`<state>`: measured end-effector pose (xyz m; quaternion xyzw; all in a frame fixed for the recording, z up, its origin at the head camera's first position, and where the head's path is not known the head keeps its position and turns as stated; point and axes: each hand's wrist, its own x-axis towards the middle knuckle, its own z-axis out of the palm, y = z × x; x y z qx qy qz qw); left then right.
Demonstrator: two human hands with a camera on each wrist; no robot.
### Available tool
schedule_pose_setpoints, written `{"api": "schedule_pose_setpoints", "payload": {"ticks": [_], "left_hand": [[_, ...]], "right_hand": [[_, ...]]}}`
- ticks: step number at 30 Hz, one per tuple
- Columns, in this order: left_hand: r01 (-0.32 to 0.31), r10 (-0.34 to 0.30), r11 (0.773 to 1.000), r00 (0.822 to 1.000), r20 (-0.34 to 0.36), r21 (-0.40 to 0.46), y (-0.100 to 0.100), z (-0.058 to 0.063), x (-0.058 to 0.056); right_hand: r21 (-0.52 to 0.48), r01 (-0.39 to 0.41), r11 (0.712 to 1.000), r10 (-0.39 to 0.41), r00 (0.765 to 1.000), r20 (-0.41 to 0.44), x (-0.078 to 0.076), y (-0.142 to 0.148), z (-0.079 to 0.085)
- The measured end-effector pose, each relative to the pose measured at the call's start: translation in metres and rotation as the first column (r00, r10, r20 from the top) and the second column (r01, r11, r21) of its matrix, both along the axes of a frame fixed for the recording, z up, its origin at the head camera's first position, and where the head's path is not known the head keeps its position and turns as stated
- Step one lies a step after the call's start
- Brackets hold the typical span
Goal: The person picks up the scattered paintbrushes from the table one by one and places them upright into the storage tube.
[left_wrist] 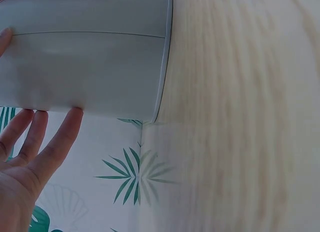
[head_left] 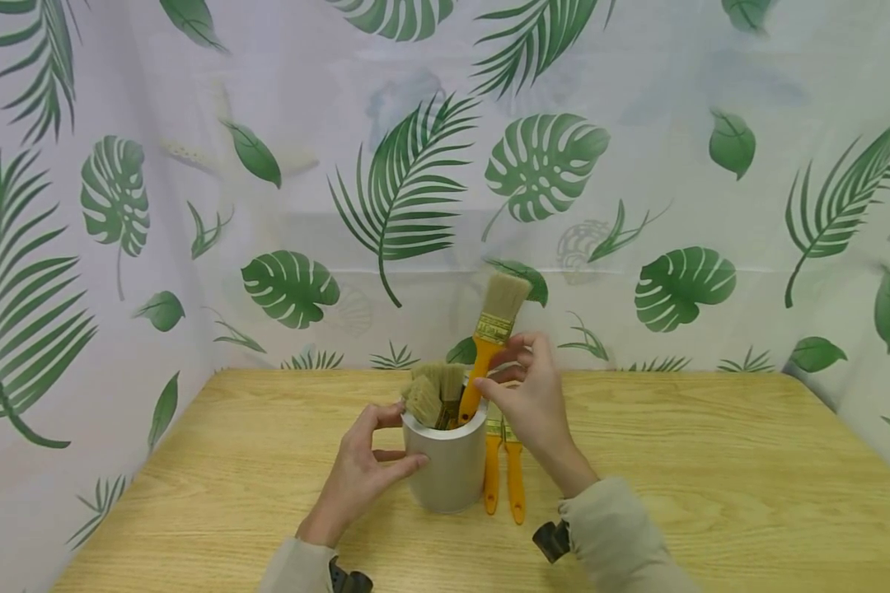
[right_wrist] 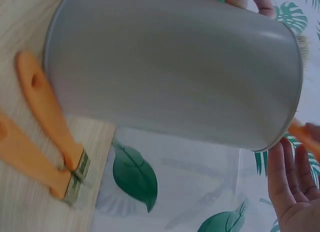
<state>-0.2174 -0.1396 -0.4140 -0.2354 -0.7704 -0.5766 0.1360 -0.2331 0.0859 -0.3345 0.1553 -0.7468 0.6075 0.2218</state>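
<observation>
A grey-white cylindrical pot [head_left: 447, 473] stands upright on the table. My left hand [head_left: 363, 465] grips it near the rim, thumb on the near side and fingers around the left side. Several paintbrushes [head_left: 424, 398] stand in it, bristles up. My right hand [head_left: 536, 403] pinches a paintbrush [head_left: 482, 361] by its orange handle, bristles up and tilted right. The handle's lower end is at the pot's mouth; the head view suggests it is just inside the rim. Two more paintbrushes, one [head_left: 493, 473] beside the other [head_left: 515, 486], lie right of the pot, handles toward me.
The pale wooden table [head_left: 712, 469] extends to both sides. Behind it hangs a white cloth [head_left: 430, 321] printed with green leaves. Dark wrist cameras sit at both sleeves, the right one [head_left: 551, 541] near the lying brushes' handle ends.
</observation>
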Motion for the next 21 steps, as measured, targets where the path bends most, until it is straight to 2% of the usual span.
{"api": "schedule_pose_setpoints", "payload": {"ticks": [4, 8, 14, 21], "left_hand": [[0.0, 0.0, 1.0, 1.0, -0.005, -0.005, 0.001, 0.001, 0.0], [-0.005, 0.005, 1.0, 1.0, -0.004, -0.002, 0.002, 0.001, 0.0], [-0.007, 0.007, 1.0, 1.0, -0.002, 0.005, 0.002, 0.002, 0.0], [-0.008, 0.008, 1.0, 1.0, 0.007, 0.016, 0.001, 0.001, 0.001]], "right_hand": [[0.112, -0.011, 0.994, 0.021, 0.996, -0.088, 0.002, 0.004, -0.003], [0.115, 0.008, 0.993, 0.004, 0.995, -0.1, 0.004, 0.013, -0.004], [0.103, 0.07, 0.992, -0.071, 0.998, 0.0, -0.001, 0.028, -0.008], [0.147, 0.111, 0.983, -0.132, 0.98, 0.149, -0.004, 0.043, -0.012]]}}
